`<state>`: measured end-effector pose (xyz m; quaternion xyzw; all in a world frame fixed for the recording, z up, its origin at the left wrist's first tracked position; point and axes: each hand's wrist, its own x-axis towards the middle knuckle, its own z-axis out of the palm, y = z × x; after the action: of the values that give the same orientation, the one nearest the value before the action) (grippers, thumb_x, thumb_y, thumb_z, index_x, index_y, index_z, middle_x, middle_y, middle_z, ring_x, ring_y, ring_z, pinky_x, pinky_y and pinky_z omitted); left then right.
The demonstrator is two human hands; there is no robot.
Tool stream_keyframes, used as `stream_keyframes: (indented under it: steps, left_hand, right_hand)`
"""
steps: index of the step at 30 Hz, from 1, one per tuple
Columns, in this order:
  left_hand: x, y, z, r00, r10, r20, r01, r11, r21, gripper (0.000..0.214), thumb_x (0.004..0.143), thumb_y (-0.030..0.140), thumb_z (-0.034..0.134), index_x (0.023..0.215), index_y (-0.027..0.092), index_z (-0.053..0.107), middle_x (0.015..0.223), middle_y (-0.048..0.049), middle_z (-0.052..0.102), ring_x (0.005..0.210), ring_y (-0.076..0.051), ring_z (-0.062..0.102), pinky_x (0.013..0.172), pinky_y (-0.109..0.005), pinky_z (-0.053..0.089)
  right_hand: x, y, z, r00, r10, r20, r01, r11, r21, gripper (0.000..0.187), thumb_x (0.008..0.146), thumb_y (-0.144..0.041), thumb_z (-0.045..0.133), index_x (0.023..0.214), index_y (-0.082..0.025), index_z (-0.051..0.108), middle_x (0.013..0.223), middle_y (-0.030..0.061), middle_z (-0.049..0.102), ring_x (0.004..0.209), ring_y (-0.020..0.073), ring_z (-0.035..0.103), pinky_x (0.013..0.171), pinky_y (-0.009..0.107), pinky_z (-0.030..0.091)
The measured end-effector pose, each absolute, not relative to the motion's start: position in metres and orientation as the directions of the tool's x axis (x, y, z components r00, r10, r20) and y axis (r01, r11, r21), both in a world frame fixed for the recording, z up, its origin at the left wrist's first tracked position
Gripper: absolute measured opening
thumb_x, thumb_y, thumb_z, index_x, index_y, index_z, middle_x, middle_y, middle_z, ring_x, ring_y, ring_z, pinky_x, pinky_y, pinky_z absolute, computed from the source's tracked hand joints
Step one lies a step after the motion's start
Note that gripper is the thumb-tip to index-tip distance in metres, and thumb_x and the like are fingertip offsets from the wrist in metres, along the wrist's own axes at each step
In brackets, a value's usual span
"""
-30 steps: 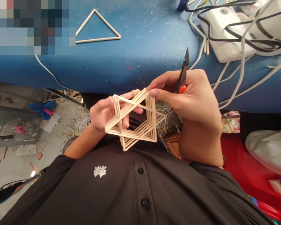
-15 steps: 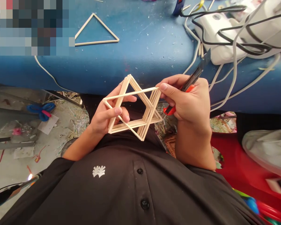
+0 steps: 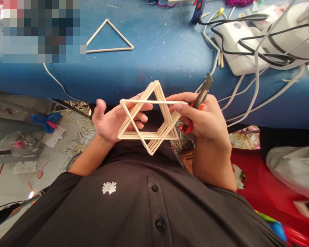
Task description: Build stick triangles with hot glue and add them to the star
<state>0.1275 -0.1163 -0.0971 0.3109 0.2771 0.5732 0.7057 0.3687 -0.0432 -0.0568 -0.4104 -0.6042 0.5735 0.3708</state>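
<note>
Two bare hands are seen in front of a black shirt (image 3: 144,206), below the edge of a blue desk (image 3: 157,44). At the far left, on the littered floor (image 3: 15,178), a blue scissors handle (image 3: 45,120) is seen among scraps. Further right, on the desk, a triangle of sticks (image 3: 109,37) is laid flat, well apart from the hands. The left hand (image 3: 110,121) is held palm up with the thumb spread wide; its grip is loose, the fingers being curled through and under the left part of a star frame of sticks (image 3: 150,118), which is supported from beneath. The star frame is held between both hands, just under the desk edge and above the lap, with one point upward and one toward the shirt. At its right side, the frame is touched by the fingertips of the right hand (image 3: 203,118). In the same hand a utility knife (image 3: 199,103) with an orange body is clasped, its dark blade end being pointed up toward the desk. At the upper right, a white power strip (image 3: 237,44) is seen on the desk, wrapped in black and white cables (image 3: 260,55). A red surface (image 3: 260,181) is seen at the lower right.
</note>
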Motion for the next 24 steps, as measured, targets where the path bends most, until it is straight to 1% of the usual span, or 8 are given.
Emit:
stream_keyframes:
  steps: [2, 4, 7, 10, 12, 15, 20, 24]
  left_hand:
    - [0.131, -0.119, -0.1, 0.091, 0.996, -0.021, -0.69, 0.079, 0.72, 0.121, 0.07, 0.109, 0.059, 0.152, 0.019, 0.063, 0.146, -0.019, 0.073, 0.118, -0.037, 0.078, 0.083, -0.041, 0.069]
    - [0.135, -0.123, -0.104, -0.012, 0.999, 0.033, -0.701, -0.032, 0.712, 0.119, 0.069, 0.107, 0.063, 0.155, 0.026, 0.06, 0.152, -0.0155, 0.07, 0.124, -0.036, 0.075, 0.086, -0.041, 0.068]
    - [0.139, -0.127, -0.108, -0.052, 0.994, 0.094, -0.649, -0.105, 0.754, 0.105, 0.069, 0.077, 0.091, 0.159, 0.032, 0.059, 0.144, -0.0124, 0.075, 0.092, -0.024, 0.077, 0.067, -0.032, 0.063]
    - [0.138, -0.129, -0.108, 0.025, 0.997, 0.079, -0.545, -0.053, 0.837, 0.098, 0.075, 0.045, 0.095, 0.164, 0.035, 0.054, 0.127, -0.0086, 0.081, 0.059, -0.012, 0.066, 0.05, -0.026, 0.054]
    - [0.138, -0.129, -0.106, 0.096, 0.994, 0.055, -0.497, 0.0, 0.868, 0.098, 0.078, 0.04, 0.093, 0.166, 0.035, 0.052, 0.125, -0.0083, 0.082, 0.054, -0.011, 0.065, 0.048, -0.025, 0.054]
    - [0.137, -0.129, -0.104, 0.191, 0.981, 0.02, -0.478, 0.075, 0.875, 0.098, 0.078, 0.039, 0.093, 0.167, 0.033, 0.052, 0.131, -0.0105, 0.081, 0.054, -0.01, 0.067, 0.049, -0.023, 0.058]
    - [0.139, -0.128, -0.098, 0.237, 0.972, 0.004, -0.495, 0.117, 0.861, 0.096, 0.078, 0.032, 0.093, 0.166, 0.032, 0.055, 0.127, -0.0099, 0.083, 0.051, -0.008, 0.066, 0.05, -0.02, 0.059]
    - [0.141, -0.13, -0.09, 0.235, 0.972, -0.025, -0.471, 0.136, 0.872, 0.091, 0.077, 0.03, 0.094, 0.161, 0.03, 0.06, 0.128, -0.0114, 0.082, 0.051, -0.009, 0.067, 0.048, -0.02, 0.058]
  right_hand:
    - [0.364, -0.048, -0.064, -0.265, 0.964, 0.024, -0.002, 0.025, -1.0, 0.04, 0.079, -0.057, 0.093, 0.104, -0.025, 0.088, 0.075, 0.0012, 0.074, 0.046, 0.0065, 0.037, 0.042, 0.028, 0.024]
    - [0.36, -0.054, -0.069, -0.189, 0.981, 0.046, -0.006, 0.046, -0.999, 0.048, 0.081, -0.062, 0.091, 0.112, -0.026, 0.087, 0.079, 0.0012, 0.075, 0.046, 0.0066, 0.036, 0.043, 0.029, 0.024]
    - [0.362, -0.063, -0.072, -0.28, 0.957, 0.082, 0.135, 0.124, -0.983, 0.051, 0.083, -0.069, 0.088, 0.109, -0.024, 0.088, 0.079, 0.0016, 0.073, 0.052, 0.0087, 0.043, 0.05, 0.029, 0.031]
    - [0.373, -0.068, -0.07, -0.429, 0.884, 0.188, 0.252, 0.316, -0.915, 0.061, 0.095, -0.08, 0.067, 0.094, -0.022, 0.085, 0.078, 0.0035, 0.068, 0.065, 0.0139, 0.054, 0.062, 0.032, 0.04]
    - [0.381, -0.068, -0.066, -0.404, 0.869, 0.286, 0.289, 0.418, -0.862, 0.071, 0.102, -0.084, 0.048, 0.095, -0.022, 0.08, 0.08, 0.0039, 0.067, 0.065, 0.0148, 0.053, 0.064, 0.034, 0.039]
    - [0.386, -0.065, -0.055, -0.366, 0.847, 0.385, 0.459, 0.524, -0.717, 0.068, 0.11, -0.076, 0.033, 0.087, -0.022, 0.068, 0.071, 0.0025, 0.059, 0.061, 0.0144, 0.047, 0.064, 0.035, 0.033]
    - [0.375, -0.056, -0.024, -0.46, 0.789, 0.407, 0.714, 0.601, -0.358, 0.056, 0.112, -0.054, 0.038, 0.065, -0.023, 0.038, 0.058, 0.0026, 0.04, 0.057, 0.0149, 0.029, 0.066, 0.039, 0.017]
    - [0.364, -0.051, -0.004, -0.48, 0.807, 0.344, 0.749, 0.581, -0.318, 0.054, 0.107, -0.049, 0.047, 0.061, -0.022, 0.034, 0.06, 0.0034, 0.035, 0.06, 0.015, 0.022, 0.071, 0.04, 0.013]
